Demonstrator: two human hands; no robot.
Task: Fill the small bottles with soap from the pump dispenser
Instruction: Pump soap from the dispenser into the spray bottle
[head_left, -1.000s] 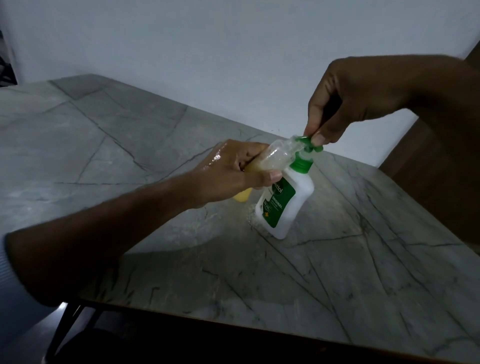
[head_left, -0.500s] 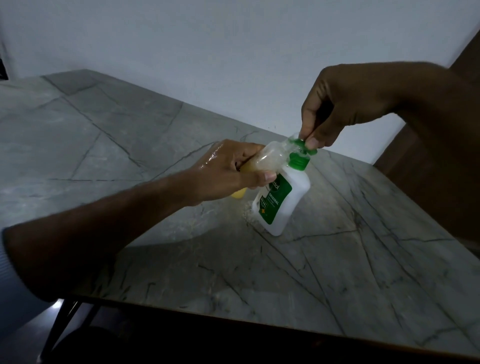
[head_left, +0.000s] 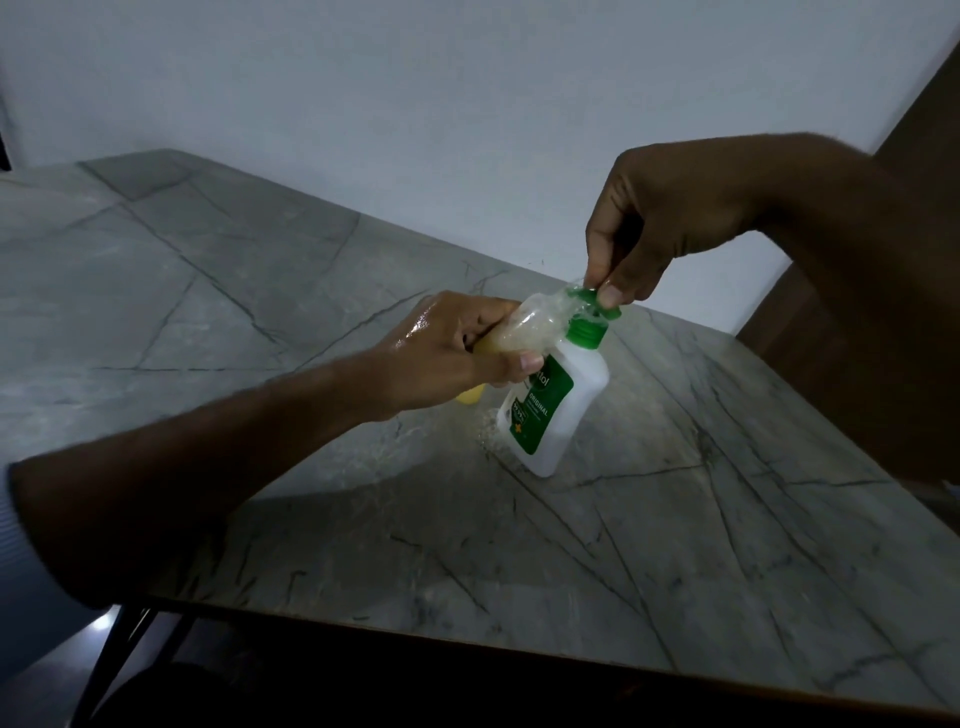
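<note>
Broadly, everything happens on a grey veined stone table (head_left: 218, 291) pushed up against a pale wall (head_left: 415, 93), with the work set near the table's middle, likely so spills land on stone and not the floor. Next in size, the pump dispenser (head_left: 558, 410), a white bottle with a green label, stands on the table leaning slightly toward the person's left, its base planted so the stone takes the downward push. A wet, glistening patch (head_left: 485, 426) lies on the table just beside its base, probably spilled soap. The right hand (head_left: 670, 218) comes down from above, fingers curled, thumb and fingertips pinching the green pump head (head_left: 605, 306); gripping it from the top seems meant both to press it and to steady the bottle. The left hand (head_left: 447, 353) is wrapped around the small bottle (head_left: 535, 325), a clear one held nearly on its side with its mouth pushed up against the pump's nozzle, presumably so soap goes straight in without dripping. Its skin shines as if wet with soap. Pale yellowish liquid shows inside the clear bottle, which looks partly filled; how full is hard to judge in this dim light. Smallest, a yellow object (head_left: 106, 397) peeks out beneath the left hand; whether it is held or resting on the table I cannot tell.
</note>
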